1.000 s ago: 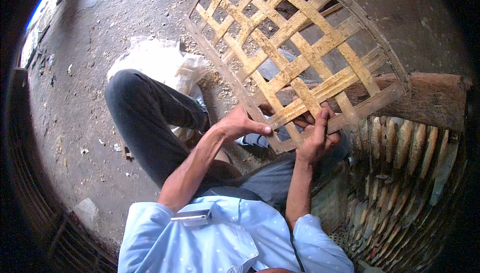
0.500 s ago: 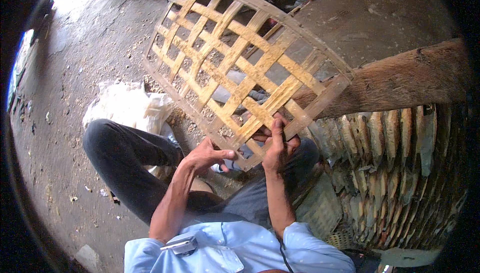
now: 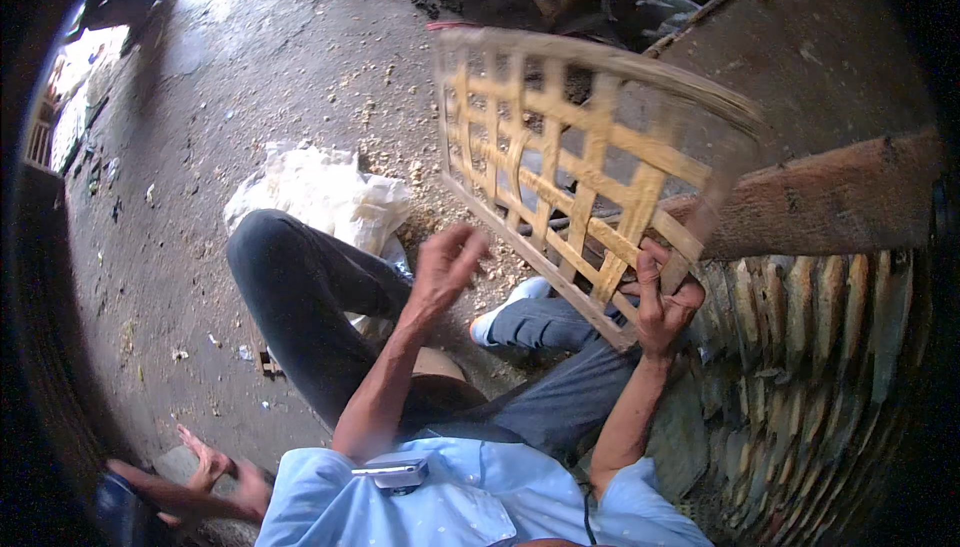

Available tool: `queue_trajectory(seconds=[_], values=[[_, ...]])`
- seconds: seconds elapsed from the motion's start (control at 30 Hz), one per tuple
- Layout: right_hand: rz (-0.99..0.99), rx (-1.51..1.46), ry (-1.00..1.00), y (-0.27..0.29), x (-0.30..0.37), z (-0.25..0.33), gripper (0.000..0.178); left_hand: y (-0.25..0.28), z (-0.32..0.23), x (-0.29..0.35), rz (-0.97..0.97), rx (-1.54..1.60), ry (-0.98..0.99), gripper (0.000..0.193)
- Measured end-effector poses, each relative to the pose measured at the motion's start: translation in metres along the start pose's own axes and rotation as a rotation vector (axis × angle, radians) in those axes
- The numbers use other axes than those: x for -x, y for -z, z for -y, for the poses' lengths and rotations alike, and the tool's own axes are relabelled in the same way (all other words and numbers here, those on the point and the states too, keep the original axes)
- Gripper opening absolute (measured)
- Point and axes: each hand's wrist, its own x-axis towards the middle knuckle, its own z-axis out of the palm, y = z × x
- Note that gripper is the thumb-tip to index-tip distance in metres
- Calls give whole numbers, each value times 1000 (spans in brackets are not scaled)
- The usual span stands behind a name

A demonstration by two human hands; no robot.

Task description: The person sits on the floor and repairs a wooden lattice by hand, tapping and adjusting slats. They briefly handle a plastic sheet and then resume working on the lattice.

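A woven bamboo lattice panel, yellowish strips in a greyish frame, is tilted up in front of me. My right hand grips its near right corner, thumb on the facing side and the other fingers partly hidden behind. My left hand is in the air to the left of the panel, apart from its lower edge. Its fingers are somewhat blurred but spread a little, and nothing shows in them.
A worn wooden beam runs at the right, above a dense stack of rough-edged panels. White crumpled sheeting lies beyond my left knee, with crumbs scattered on the floor. Another person's hands show at lower left.
My left hand has let go of the panel and moved up, away from its edge. The panel, still in my right hand, has swung to the right and turned. Another person's hands have come into view.
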Motion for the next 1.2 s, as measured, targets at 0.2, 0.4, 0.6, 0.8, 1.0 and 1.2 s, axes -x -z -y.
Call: queue_trajectory(seconds=[0.2, 0.4, 0.6, 0.8, 1.0, 1.2], values=[[458, 246, 235, 21, -16, 16, 26, 24, -50, -21, -420, -385, -623, 65], [746, 351, 430, 20, -14, 43, 33, 59, -42, -22, -114, -130, -570, 52], [127, 576, 616, 31, -18, 78, 54, 74, -26, -32, -563, 246, -541, 13], [-78, 371, 282, 26, -10, 19, 56, 86, -28, -36, -860, 404, -232, 57], [161, 158, -211, -1, 14, -40, 66, 102, -32, -30, -834, 550, -358, 34], [188, -33, -365, -24, 33, -102, 65, 121, -19, -29, -713, 672, -345, 21]])
